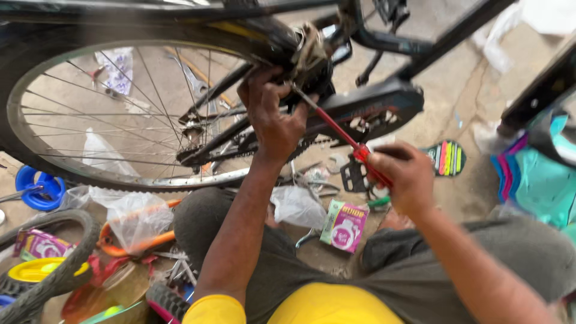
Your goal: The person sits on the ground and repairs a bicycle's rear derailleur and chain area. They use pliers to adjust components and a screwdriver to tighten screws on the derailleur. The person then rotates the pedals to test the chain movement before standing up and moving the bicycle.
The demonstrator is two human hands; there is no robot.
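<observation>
With the right hand (403, 175) clamped on the red screwdriver (342, 133) w/ its tip up at the brake (309, 51), and left-hand fingers (264, 90) wrapped round that part by the wheel (120, 114), the tip could prob. slip and jab the left hand (273, 117).

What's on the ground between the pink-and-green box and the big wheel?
In the head view, a crumpled clear plastic bag lies between the box and the wheel.
</observation>
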